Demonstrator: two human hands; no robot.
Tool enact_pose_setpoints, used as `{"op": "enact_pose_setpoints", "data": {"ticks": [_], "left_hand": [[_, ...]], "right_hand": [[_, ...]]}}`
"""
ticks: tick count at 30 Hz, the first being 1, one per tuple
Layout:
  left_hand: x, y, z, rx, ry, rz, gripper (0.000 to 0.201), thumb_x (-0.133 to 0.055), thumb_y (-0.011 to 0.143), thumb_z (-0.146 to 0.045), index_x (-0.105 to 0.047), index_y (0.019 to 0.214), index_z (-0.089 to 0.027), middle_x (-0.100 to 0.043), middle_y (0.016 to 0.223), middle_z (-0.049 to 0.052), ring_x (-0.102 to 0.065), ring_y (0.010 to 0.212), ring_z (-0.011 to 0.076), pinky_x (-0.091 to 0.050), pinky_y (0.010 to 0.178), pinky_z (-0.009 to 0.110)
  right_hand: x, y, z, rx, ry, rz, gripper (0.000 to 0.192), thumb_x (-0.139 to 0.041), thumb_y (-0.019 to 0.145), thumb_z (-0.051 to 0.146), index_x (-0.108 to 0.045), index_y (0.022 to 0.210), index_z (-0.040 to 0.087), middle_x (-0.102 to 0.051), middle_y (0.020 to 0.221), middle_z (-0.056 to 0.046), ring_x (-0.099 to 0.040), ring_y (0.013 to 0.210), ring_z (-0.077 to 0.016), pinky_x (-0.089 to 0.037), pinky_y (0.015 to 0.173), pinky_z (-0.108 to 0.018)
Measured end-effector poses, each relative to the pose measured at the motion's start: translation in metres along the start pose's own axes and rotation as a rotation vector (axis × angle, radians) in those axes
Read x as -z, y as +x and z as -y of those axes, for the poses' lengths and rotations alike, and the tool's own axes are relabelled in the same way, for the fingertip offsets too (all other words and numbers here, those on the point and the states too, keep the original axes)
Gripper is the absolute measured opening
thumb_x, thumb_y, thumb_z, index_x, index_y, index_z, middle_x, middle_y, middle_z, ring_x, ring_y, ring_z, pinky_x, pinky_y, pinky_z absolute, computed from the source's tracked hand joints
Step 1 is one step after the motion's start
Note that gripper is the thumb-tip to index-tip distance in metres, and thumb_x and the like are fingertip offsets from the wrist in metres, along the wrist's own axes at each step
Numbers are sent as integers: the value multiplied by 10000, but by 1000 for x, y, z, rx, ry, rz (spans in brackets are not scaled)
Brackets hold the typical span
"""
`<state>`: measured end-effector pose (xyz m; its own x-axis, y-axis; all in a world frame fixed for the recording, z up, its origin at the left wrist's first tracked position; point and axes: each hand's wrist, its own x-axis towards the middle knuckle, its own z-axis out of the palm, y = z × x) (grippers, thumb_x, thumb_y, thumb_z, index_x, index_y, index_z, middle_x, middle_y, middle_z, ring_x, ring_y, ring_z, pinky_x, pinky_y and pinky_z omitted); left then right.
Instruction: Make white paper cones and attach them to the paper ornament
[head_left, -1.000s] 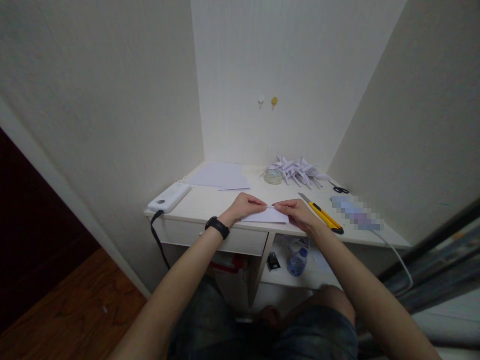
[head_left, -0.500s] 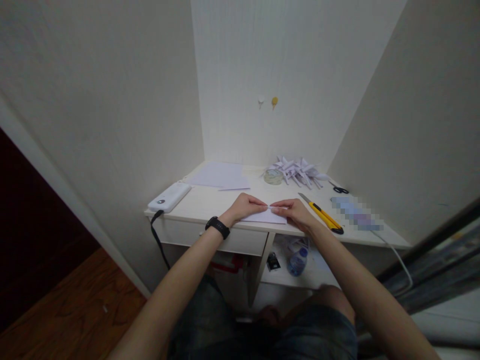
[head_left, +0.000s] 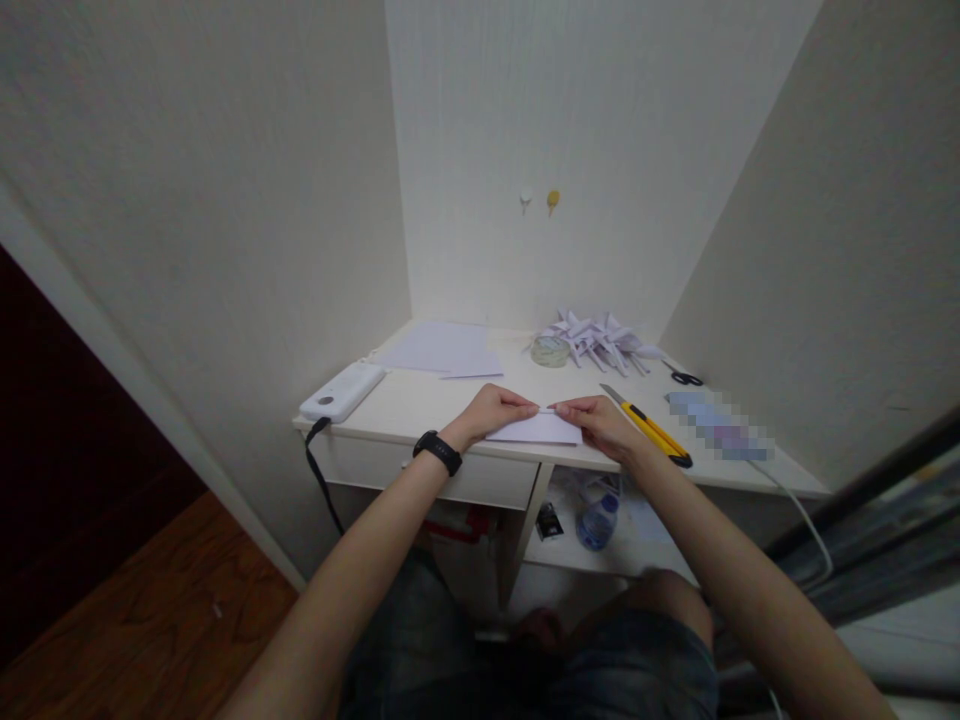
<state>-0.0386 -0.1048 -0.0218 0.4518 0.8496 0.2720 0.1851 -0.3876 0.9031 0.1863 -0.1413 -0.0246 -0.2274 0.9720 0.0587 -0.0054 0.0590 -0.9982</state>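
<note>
A sheet of white paper (head_left: pixel 534 431) lies at the front edge of the desk, its far edge narrowly folded or rolled. My left hand (head_left: pixel 491 412) pinches that far edge near its middle, with a black watch on the wrist. Close beside it, my right hand (head_left: pixel 598 420) pinches the same edge a little to the right. Both thumbs are on the near side of the fold. Just right of my right hand lies a yellow utility knife (head_left: pixel 651 432) with its blade out.
Behind are loose paper sheets (head_left: pixel 435 347), a roll of clear tape (head_left: pixel 550 351) and folded paper pieces (head_left: pixel 600 340). Scissors (head_left: pixel 685 379) and a blurred-out device (head_left: pixel 716 428) sit right, a white power bank (head_left: pixel 343 391) left. A bottle (head_left: pixel 597 522) stands on the shelf below.
My right hand has slid slightly right along the paper's far edge, widening the gap between my hands. My left hand stays nearly in place. The view has shifted slightly.
</note>
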Motion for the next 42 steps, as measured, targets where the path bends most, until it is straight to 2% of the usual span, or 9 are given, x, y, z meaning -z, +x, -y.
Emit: {"op": "enact_pose_setpoints", "data": {"ticks": [11,18,24,28,34,42], "left_hand": [[1,0,1,-28,-11,1,333,-808,693,-348,-798,933,-117,-779,916,115,-708,839,219,-529,803,309],[2,-2,-1,-35,6,-5,308,-824,673,-312,-801,918,-126,-780,890,110,-711,824,219,-537,783,302],[1,-1,0,-36,-15,-14,319,-820,686,-357,-801,901,-122,-780,895,116,-711,835,222,-541,787,306],[0,-2,0,-43,4,-21,278,-817,687,-309,-802,895,-125,-781,888,107,-711,822,212,-540,796,301],[-1,-1,0,-6,17,-33,245,-817,677,-264,-802,882,-130,-781,869,98,-712,802,200,-544,779,289],[-1,1,3,8,69,-50,276,-829,664,-280,-801,895,-130,-778,842,93,-710,781,193,-537,749,272]], "right_hand": [[-3,-1,0,25,-15,-45,435,-916,493,437,-819,836,189,-768,798,-81,-621,744,-200,-454,716,-343],[-4,-1,-2,8,-8,-99,432,-933,425,392,-817,787,187,-746,725,-72,-587,674,-177,-436,656,-328],[0,1,-7,39,-76,-149,456,-919,449,408,-816,824,169,-705,660,-57,-538,615,-157,-385,598,-316],[-1,0,-7,51,-107,-164,457,-912,457,418,-811,822,164,-667,602,-36,-503,580,-145,-359,573,-308],[-7,-1,-3,76,-86,-142,422,-900,467,468,-798,755,179,-727,721,-68,-561,674,-171,-402,612,-307],[-1,4,-10,101,-217,-213,453,-880,490,454,-802,813,145,-677,640,-47,-450,570,-128,-305,545,-295]]}}
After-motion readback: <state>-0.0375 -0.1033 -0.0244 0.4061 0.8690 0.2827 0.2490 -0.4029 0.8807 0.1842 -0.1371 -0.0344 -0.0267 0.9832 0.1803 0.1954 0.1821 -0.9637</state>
